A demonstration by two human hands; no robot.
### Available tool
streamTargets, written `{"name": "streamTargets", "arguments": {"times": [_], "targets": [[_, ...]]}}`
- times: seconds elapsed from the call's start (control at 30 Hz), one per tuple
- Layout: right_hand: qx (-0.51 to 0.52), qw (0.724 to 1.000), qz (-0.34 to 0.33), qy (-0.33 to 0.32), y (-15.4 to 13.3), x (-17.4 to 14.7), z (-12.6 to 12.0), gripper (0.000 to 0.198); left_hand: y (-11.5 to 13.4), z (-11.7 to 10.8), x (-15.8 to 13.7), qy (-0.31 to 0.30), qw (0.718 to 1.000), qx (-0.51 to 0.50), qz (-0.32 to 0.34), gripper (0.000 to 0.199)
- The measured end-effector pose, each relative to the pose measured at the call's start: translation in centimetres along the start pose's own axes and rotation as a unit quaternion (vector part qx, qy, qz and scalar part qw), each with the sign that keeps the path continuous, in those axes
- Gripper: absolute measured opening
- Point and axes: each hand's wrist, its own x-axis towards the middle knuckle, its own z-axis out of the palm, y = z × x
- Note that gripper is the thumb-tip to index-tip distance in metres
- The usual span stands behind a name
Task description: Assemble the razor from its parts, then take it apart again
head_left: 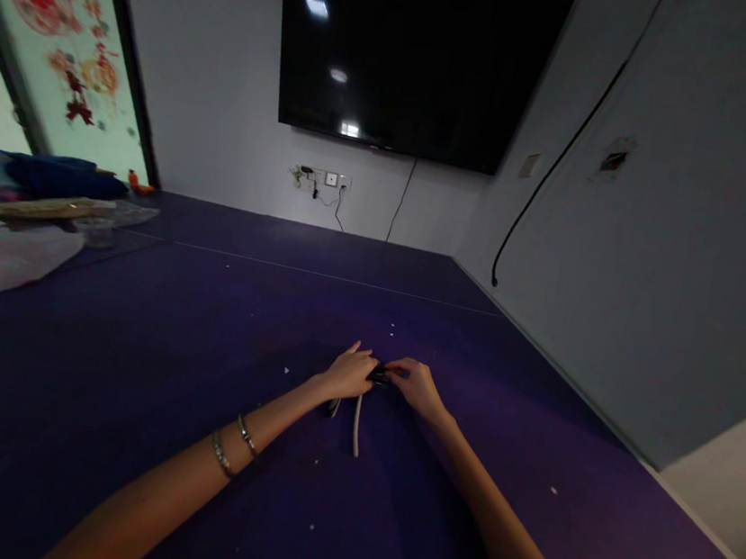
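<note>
On the purple surface (190,438), my left hand (349,374) bends over a small black object (378,375), closed on its left side. My right hand (415,384) comes from the right and pinches the same object with thumb and fingers. Its kind is too small and dark to make out. A pale cord-like strip (357,427) extends toward me from below my left hand. Beside it, a short dark piece with a light edge (334,407) shows under my left wrist. Whether either joins the black object is hidden.
A wall-mounted television (420,59) hangs ahead, above sockets (331,179). A black cable (550,170) dangles along the right wall. Bags and cloth (63,176) lie at the far left, with a white plastic sheet (8,262). Small white scraps (287,370) dot the surface.
</note>
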Motion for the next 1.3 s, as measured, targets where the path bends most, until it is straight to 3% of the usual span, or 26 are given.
{"name": "streamTargets", "arguments": {"times": [0.5, 1.03, 1.3], "targets": [[-0.010, 0.999, -0.001, -0.037, -0.1, -0.2, -0.2, 0.020, 0.1, -0.3, -0.1, 0.012, 1.000, -0.007, 0.015, 0.023], [-0.008, 1.000, -0.007, -0.029, 0.0, -0.2, -0.1, 0.022, 0.2, -0.2, -0.3, 0.032, 0.999, -0.002, 0.022, 0.019], [0.094, 0.993, 0.066, 0.020, 1.5, -0.2, 0.1, 0.024, 0.4, -0.5, -0.4, 0.029, 0.999, 0.005, 0.021, 0.028]]}}
